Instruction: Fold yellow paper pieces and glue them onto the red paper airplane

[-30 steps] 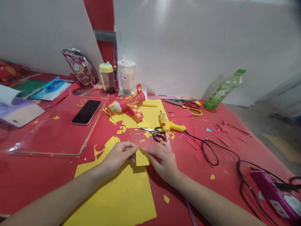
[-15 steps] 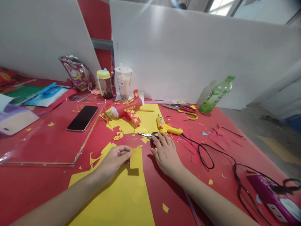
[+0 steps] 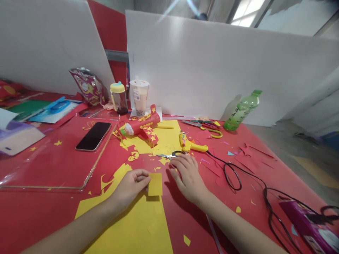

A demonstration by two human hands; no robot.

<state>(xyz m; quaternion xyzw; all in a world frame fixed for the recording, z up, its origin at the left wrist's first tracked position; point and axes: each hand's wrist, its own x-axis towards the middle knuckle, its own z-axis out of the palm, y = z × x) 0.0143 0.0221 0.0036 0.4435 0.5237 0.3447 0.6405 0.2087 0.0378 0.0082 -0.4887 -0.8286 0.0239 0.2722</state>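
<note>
My left hand [image 3: 134,183] is closed, with a small yellow paper square [image 3: 155,184] pinched between thumb and fingers. The square is held just above a large yellow paper sheet [image 3: 132,225]. Small scissors [image 3: 165,156] with black handles lie on the red table, blades pointing left. Over their handles is my right hand [image 3: 186,176], fingers bent and thumb apart; the fingertips hide part of one handle. Just beyond that hand lies a yellow glue gun [image 3: 197,147]. A red paper rocket [image 3: 144,125] with yellow stars rests farther back on more yellow paper [image 3: 169,139].
A phone [image 3: 93,136] lies on a plastic-covered red panel [image 3: 53,165] at left. Behind stand a yellow-lidded bottle [image 3: 119,98], a bubble tea cup [image 3: 140,98] and a green bottle [image 3: 242,110]. Larger scissors [image 3: 215,132] lie near them. A black cord [image 3: 249,169] crosses toward a purple power strip [image 3: 307,222].
My right hand has drawn back slightly toward me, uncovering more of a scissor handle. My left hand still holds the yellow square. The view has tilted up a little.
</note>
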